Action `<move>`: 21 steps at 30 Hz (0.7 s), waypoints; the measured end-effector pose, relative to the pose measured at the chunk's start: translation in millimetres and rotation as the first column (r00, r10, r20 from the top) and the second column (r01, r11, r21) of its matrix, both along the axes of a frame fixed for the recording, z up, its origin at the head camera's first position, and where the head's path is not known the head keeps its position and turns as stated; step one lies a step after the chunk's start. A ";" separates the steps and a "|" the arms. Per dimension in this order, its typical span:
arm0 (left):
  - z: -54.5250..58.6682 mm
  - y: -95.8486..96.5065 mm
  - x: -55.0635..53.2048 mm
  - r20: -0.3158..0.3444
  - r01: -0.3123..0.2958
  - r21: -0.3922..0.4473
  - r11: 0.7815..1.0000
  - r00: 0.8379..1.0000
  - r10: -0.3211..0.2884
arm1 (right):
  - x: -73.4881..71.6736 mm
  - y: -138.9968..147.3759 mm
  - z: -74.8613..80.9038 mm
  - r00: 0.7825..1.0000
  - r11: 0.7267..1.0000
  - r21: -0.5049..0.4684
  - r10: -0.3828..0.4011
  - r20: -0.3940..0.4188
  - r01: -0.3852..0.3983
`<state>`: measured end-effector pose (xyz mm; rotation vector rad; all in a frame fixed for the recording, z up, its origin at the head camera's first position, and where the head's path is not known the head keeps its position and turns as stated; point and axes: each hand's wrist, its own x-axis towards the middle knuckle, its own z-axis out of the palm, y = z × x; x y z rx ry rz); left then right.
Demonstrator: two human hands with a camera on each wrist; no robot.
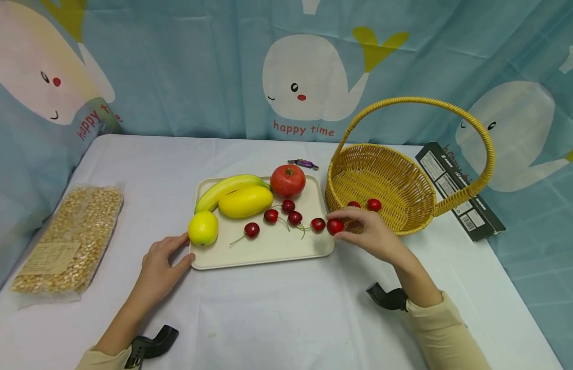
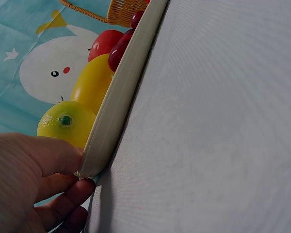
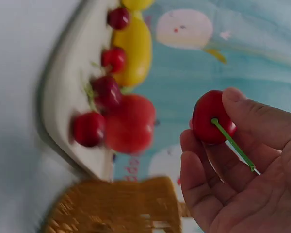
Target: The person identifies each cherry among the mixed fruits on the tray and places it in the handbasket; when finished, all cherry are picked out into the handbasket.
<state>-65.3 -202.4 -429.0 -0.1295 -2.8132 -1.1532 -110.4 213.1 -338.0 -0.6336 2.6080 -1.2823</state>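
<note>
In the head view, a cream tray (image 1: 263, 255) carries a banana (image 1: 230, 189), a yellow mango-like fruit (image 1: 246, 201), a lemon (image 1: 203, 228), a red tomato-like fruit (image 1: 288, 181) and several cherries (image 1: 251, 230). My left hand (image 1: 162, 267) grips the tray's left edge near its front corner, beside the lemon. Between thumb and fingers, my right hand (image 1: 373, 232) pinches a red cherry (image 3: 213, 119) with a green stem. That hand is at the front left of a woven basket (image 1: 383, 169). Inside the basket, two cherries (image 1: 373, 204) show; the hand partly hides one.
A bag of corn kernels (image 1: 71, 239) lies at the left of the white table (image 1: 277, 318). Behind the tray is a small purple-wrapped candy (image 1: 303, 163). A black box (image 1: 462, 192) lies right of the basket, whose tall handle (image 1: 416, 100) arches up.
</note>
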 end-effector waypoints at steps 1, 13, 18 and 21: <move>0.5 0.0 0.1 0.001 0.001 0.000 1.000 1.000 -0.001 | -1.5 3.5 2.6 1.000 1.000 -0.011 -0.011 -0.008 0.011; 3.1 0.4 0.7 0.004 0.001 -0.002 1.000 1.000 -0.001 | -11.8 47.3 11.3 0.969 0.962 -0.114 -0.243 0.041 0.246; 3.1 0.4 0.3 0.005 0.002 0.000 1.000 1.000 -0.002 | -17.8 59.8 7.0 0.950 0.948 -0.073 -0.308 0.049 0.311; 2.8 0.2 -0.3 0.001 0.004 0.007 1.000 1.000 -0.004 | -23.0 66.4 3.4 0.942 0.944 -0.034 -0.326 0.078 0.329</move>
